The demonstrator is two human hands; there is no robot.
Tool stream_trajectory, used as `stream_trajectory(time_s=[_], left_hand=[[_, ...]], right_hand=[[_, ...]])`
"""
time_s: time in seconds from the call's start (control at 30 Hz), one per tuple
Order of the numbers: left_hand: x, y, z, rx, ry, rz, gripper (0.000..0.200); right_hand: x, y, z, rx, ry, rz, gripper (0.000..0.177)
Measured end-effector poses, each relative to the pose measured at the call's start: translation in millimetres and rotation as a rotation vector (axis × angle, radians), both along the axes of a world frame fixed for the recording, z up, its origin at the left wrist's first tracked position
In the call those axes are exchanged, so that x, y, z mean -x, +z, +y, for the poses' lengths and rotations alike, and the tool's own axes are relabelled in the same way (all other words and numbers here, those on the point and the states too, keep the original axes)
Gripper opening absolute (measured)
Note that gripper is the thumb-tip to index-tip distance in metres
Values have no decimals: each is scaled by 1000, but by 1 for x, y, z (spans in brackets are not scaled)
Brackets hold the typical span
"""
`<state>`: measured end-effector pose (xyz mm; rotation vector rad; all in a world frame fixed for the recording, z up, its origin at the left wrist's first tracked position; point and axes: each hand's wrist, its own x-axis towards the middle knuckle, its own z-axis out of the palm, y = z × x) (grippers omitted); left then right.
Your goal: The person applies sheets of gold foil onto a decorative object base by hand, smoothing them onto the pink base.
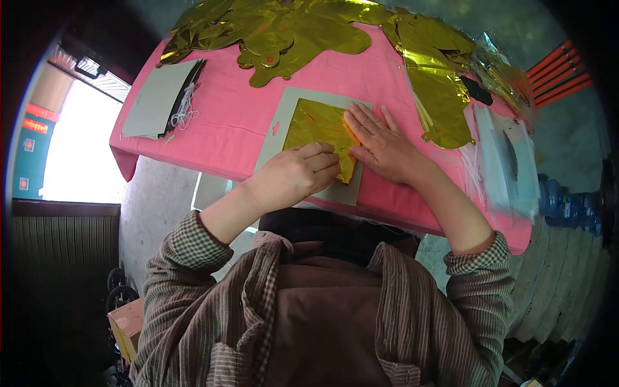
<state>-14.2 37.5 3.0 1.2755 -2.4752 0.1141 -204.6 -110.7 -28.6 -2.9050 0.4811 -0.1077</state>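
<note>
A gold foil piece (313,122), apparently a folded foil balloon, lies on a grey card (272,140) with a small hang hole at its left side. My left hand (300,171) is closed at the foil's near edge, its fingertips pinching a crumpled part of it. My right hand (390,148) lies flat with fingers stretched along the foil's right edge, pressing it to the card. An orange-tinted strip of foil shows beside the right fingers. What lies under both palms is hidden.
Pink cloth (222,129) covers the table. Flat gold foil shapes (303,45) lie along the far edge, more gold foil (438,71) at right. Grey cards (158,100) with white strings (185,109) sit left. Clear plastic bags (509,161) lie at the right edge, near a black clip-like object (477,90).
</note>
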Motion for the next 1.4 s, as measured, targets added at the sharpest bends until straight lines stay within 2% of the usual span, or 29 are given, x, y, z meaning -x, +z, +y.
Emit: stream_trajectory(time_s=[0.13,0.3,0.43,0.5,0.63,0.7,0.73,0.8,0.9,0.97,1.0,1.07,1.23,1.3,1.4], left_hand=[[1,3,3,-12,-12,-35,27],[3,1,5,-118,16,246,29],[3,-3,9,-147,37,322,29],[1,-4,10,-228,70,553,26],[-19,0,1,-246,177,528,33],[-25,-2,-3,-120,306,208,50],[-26,-4,-1,-122,304,209,50],[-29,-8,0,-318,379,2,63],[-30,-8,-1,-314,375,-45,65],[-30,-8,-2,-292,372,-59,65],[-30,-8,-3,-267,374,-74,65],[-29,-6,-3,-258,374,-94,65],[-19,6,-8,-159,341,-132,60],[-15,5,-11,-289,187,21,60],[-12,-6,-10,-337,128,128,65]], right_hand=[[0,0,1,6,5,-2,63],[0,-1,-1,17,13,-10,63],[0,1,1,12,4,13,63],[0,2,1,10,0,22,63],[0,5,1,-9,7,36,62],[1,4,1,-14,2,43,62],[1,3,1,-2,7,39,63],[2,1,0,6,6,39,63],[1,1,2,22,3,46,68],[2,6,3,18,-3,76,80],[2,8,3,16,-5,77,80],[2,10,3,-2,2,113,96],[-1,16,3,-43,-7,167,104],[-2,16,3,-50,-8,181,105],[0,15,3,-50,2,147,105]])
